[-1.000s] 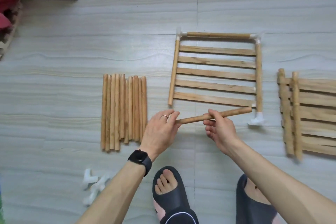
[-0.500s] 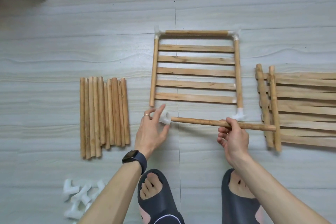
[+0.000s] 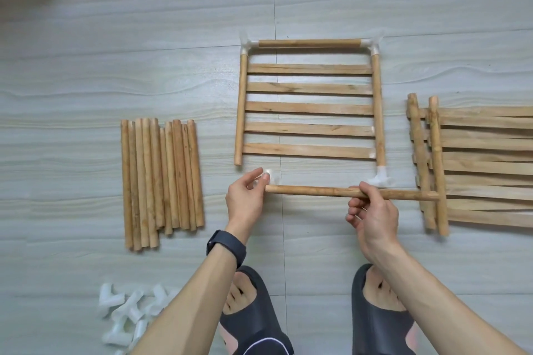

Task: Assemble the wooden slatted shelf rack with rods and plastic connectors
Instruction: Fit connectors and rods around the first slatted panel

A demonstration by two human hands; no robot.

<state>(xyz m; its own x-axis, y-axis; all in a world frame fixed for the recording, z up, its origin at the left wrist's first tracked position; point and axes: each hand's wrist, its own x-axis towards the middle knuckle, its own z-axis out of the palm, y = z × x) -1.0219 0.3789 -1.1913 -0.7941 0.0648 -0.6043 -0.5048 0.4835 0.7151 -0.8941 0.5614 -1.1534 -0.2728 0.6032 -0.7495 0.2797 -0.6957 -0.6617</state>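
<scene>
Connector [image 3: 268,173] now sits just above the rod [image 3: 311,191] end, no longer on it. Left hand [image 3: 245,199] pinches it; right hand [image 3: 372,216] grips rod, level, just below slatted frame [image 3: 310,108] on floor [image 3: 86,66]. Frame: five slats, three fitted corner pieces [image 3: 372,45].

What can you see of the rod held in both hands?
The rod is a round, light-brown wooden dowel, bare and whole, lying nearly level across the view just below the open side of the frame. The right hand grips it right of middle. The left hand pinches a white connector at its left end; whether that is seated is unclear. Its right end overlaps the panels.
</scene>
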